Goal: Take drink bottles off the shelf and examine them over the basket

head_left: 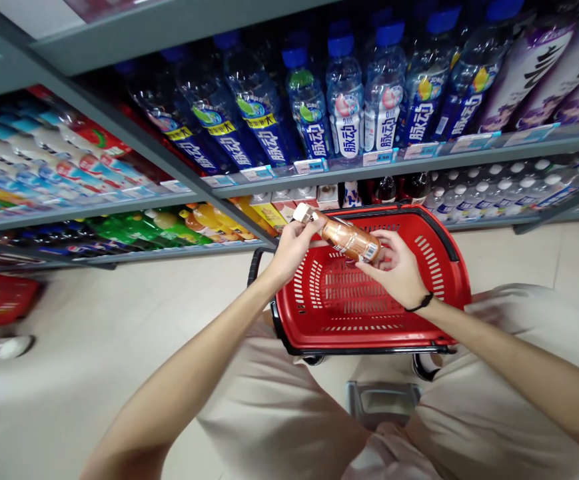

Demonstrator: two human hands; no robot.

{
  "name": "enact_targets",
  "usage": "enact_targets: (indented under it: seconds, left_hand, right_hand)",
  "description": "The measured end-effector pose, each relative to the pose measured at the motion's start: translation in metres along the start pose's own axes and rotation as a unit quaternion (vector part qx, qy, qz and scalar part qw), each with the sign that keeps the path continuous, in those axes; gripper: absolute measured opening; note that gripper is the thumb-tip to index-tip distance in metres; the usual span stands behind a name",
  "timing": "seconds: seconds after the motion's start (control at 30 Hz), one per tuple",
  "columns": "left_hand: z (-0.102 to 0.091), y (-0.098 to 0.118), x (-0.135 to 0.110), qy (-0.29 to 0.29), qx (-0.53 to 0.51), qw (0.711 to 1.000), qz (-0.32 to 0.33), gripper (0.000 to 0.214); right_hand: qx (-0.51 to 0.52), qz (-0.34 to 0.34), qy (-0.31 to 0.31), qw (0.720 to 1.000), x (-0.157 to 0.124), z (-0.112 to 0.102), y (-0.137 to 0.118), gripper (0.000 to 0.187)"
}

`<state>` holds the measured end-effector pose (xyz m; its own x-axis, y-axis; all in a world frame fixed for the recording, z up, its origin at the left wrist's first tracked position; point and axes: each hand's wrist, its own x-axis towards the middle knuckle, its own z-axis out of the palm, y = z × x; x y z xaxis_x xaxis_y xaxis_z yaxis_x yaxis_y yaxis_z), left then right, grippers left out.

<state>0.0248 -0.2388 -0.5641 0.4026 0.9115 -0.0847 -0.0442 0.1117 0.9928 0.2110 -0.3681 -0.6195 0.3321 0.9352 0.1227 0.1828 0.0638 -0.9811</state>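
- Brown bottle is over red basket, toward 11 o'clock.
- Left hand grips cap end, bottle's 10 o'clock.
- Right hand holds base, 4 o'clock.
- Blue-capped bottles line shelf, 12 o'clock.

Bottle between the hands, over the basket

The bottle lies tilted above the basket, its cap end at the left hand, its base at the right hand. The basket stands between the person's legs and the shelving. There, drink bottles line the upper shelf; below, cartons sit left of water bottles. Far left: a second basket.
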Motion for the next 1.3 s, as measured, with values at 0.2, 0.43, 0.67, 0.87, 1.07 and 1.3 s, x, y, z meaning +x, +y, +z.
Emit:
enact_targets:
  seconds: [0.2, 0.43, 0.67, 0.87, 1.07, 1.3]
  left_hand:
    - [-0.005, -0.006, 0.005, 0.014, -0.01, 0.999, 0.033, 0.051]
    - [-0.005, -0.004, 0.003, 0.005, 0.018, 0.998, 0.054, 0.054]
    - [-0.006, -0.006, 0.003, -0.008, 0.005, 0.998, 0.067, 0.044]
    - [-0.005, 0.0, -0.001, -0.008, -0.004, 0.998, 0.058, 0.042]
    - [-0.005, 0.002, -0.002, -0.007, -0.029, 0.998, 0.048, 0.041]
    - [-0.005, 0.0, -0.001, -0.01, -0.03, 0.999, 0.04, 0.038]
  right_hand:
    - [0.162, 0.122, -0.05, 0.978, 0.004, 0.006, -0.009, 0.069]
    - [0.248, 0.197, -0.107, 0.942, 0.0, 0.006, -0.022, 0.062]
    - [0.301, 0.224, -0.131, 0.918, -0.002, 0.005, -0.023, 0.057]
    - [0.322, 0.246, -0.157, 0.9, -0.003, 0.005, -0.022, 0.055]
    - [0.32, 0.25, -0.162, 0.899, -0.003, 0.006, -0.021, 0.055]
    - [0.287, 0.231, -0.161, 0.916, -0.005, 0.006, -0.024, 0.055]
